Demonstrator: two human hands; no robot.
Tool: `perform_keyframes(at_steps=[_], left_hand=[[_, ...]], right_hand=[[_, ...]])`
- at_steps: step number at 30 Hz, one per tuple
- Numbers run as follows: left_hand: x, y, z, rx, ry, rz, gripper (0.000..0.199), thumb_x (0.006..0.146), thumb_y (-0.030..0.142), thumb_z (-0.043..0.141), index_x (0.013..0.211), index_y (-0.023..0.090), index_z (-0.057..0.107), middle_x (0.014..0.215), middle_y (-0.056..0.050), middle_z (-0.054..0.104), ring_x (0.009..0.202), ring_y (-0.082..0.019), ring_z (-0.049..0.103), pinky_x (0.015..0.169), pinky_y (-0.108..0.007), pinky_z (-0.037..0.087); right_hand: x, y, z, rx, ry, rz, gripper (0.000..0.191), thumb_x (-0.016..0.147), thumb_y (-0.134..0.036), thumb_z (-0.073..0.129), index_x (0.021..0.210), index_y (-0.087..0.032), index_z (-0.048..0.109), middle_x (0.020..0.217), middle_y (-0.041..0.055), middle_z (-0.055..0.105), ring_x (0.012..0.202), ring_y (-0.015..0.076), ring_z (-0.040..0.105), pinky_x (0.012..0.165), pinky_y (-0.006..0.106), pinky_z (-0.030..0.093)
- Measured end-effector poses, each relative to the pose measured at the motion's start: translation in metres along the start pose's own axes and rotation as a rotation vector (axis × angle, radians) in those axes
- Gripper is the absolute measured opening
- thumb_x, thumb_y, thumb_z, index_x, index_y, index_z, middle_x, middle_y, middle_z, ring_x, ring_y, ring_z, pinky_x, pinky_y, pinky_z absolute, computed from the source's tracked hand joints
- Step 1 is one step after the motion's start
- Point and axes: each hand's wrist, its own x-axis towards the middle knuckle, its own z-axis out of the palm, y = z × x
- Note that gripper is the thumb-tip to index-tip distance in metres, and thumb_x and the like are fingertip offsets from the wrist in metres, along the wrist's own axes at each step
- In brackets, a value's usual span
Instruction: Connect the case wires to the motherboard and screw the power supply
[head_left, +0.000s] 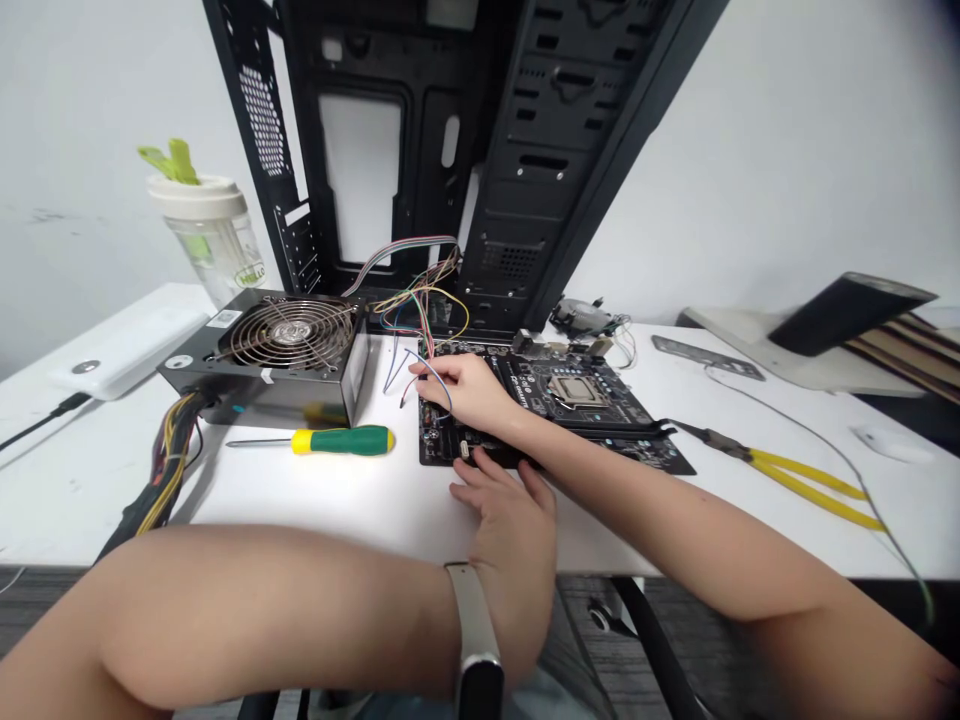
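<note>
Wires (428, 335) trail from the case (562, 150) to our right hand (469, 393), thumb and finger pinched on them over the motherboard's (624, 402) left edge, ends poking left and toward us. Our left hand (514, 525), fingers spread, is at its front edge.

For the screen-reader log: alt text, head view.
Right hand holds thin wires over a motherboard, left hand at its near edge. An open computer case stands behind; a power supply and screwdriver lie to the left.
</note>
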Motion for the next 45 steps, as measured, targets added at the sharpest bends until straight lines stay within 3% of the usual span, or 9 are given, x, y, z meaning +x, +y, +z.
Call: perform_keyframes(at_steps=[5, 9, 20, 25, 30, 36, 40, 42, 45], left_hand=[[0.0, -0.007, -0.011, 0.069, -0.039, 0.088, 0.048, 0.088, 0.005, 0.048, 0.134, 0.017, 0.049, 0.124, -0.027, 0.057, 0.106, -0.039, 0.063, 0.073, -0.057, 0.056], [0.001, -0.003, -0.007, 0.177, -0.04, 0.088, 0.046, 0.09, 0.005, 0.043, 0.134, 0.014, 0.05, 0.123, -0.03, 0.056, 0.104, -0.041, 0.063, 0.072, -0.06, 0.054], [0.001, -0.007, -0.016, 0.248, -0.123, 0.18, 0.045, 0.092, 0.008, 0.041, 0.136, 0.013, 0.047, 0.121, -0.03, 0.057, 0.103, -0.04, 0.063, 0.07, -0.052, 0.058], [0.001, -0.003, -0.008, 0.158, -0.023, 0.087, 0.042, 0.09, 0.011, 0.048, 0.131, 0.014, 0.052, 0.122, -0.028, 0.058, 0.105, -0.039, 0.063, 0.072, -0.057, 0.056], [0.001, -0.008, -0.018, 0.221, -0.076, 0.142, 0.043, 0.09, 0.009, 0.047, 0.133, 0.015, 0.051, 0.121, -0.027, 0.059, 0.103, -0.037, 0.064, 0.068, -0.052, 0.058], [0.0, -0.015, -0.035, 0.417, -0.2, 0.289, 0.049, 0.091, 0.005, 0.037, 0.14, 0.009, 0.04, 0.12, -0.031, 0.054, 0.099, -0.036, 0.064, 0.068, -0.041, 0.06], [0.0, -0.014, -0.034, 0.442, -0.177, 0.294, 0.05, 0.091, 0.004, 0.036, 0.14, 0.01, 0.04, 0.119, -0.03, 0.056, 0.099, -0.035, 0.064, 0.068, -0.041, 0.06], [0.0, -0.014, -0.034, 0.437, -0.177, 0.294, 0.05, 0.091, 0.004, 0.037, 0.14, 0.01, 0.04, 0.119, -0.03, 0.055, 0.099, -0.035, 0.064, 0.067, -0.041, 0.06], [0.0, -0.015, -0.036, 0.43, -0.194, 0.293, 0.05, 0.092, 0.004, 0.036, 0.141, 0.009, 0.039, 0.12, -0.03, 0.055, 0.099, -0.035, 0.064, 0.068, -0.04, 0.06]], right_hand=[[-0.005, -0.007, -0.025, 0.141, 0.009, 0.074, 0.02, 0.059, -0.008, 0.053, 0.076, -0.013, 0.063, 0.057, -0.0056, 0.05, 0.054, 0.0076, 0.043, 0.056, 0.023, 0.035], [-0.018, -0.021, -0.045, -0.058, -0.263, -0.064, 0.016, 0.064, -0.017, 0.062, 0.08, -0.015, 0.067, 0.06, -0.0043, 0.051, 0.056, 0.0085, 0.045, 0.055, 0.023, 0.037], [-0.027, -0.034, -0.036, -0.238, -0.443, -0.21, 0.013, 0.074, -0.017, 0.062, 0.083, -0.015, 0.072, 0.076, 0.0018, 0.068, 0.068, 0.0107, 0.059, 0.065, 0.023, 0.045], [-0.026, -0.035, -0.033, -0.052, -0.372, -0.039, 0.014, 0.076, -0.023, 0.058, 0.078, -0.015, 0.07, 0.07, 0.001, 0.066, 0.06, 0.0098, 0.056, 0.058, 0.023, 0.043], [-0.023, -0.029, -0.031, 0.012, -0.502, 0.014, 0.028, 0.07, -0.019, 0.06, 0.097, -0.014, 0.066, 0.064, -0.0028, 0.059, 0.055, 0.0077, 0.05, 0.054, 0.021, 0.04], [-0.012, -0.018, -0.044, 0.036, -0.293, 0.004, 0.026, 0.069, -0.017, 0.059, 0.094, -0.014, 0.061, 0.07, -0.0013, 0.058, 0.061, 0.0094, 0.051, 0.06, 0.024, 0.043], [0.0, -0.011, -0.041, -0.289, -0.037, 0.021, 0.016, 0.073, -0.013, 0.053, 0.083, -0.013, 0.066, 0.063, -0.0008, 0.058, 0.059, 0.0099, 0.049, 0.062, 0.026, 0.04], [0.003, -0.011, -0.04, -0.413, -0.018, 0.002, 0.016, 0.074, -0.01, 0.052, 0.079, -0.013, 0.067, 0.062, -0.0005, 0.059, 0.059, 0.0102, 0.05, 0.064, 0.026, 0.04], [-0.002, -0.021, -0.043, -0.45, -0.164, -0.088, 0.016, 0.072, -0.009, 0.055, 0.078, -0.013, 0.068, 0.068, 0.0007, 0.063, 0.062, 0.0104, 0.053, 0.064, 0.024, 0.041]])
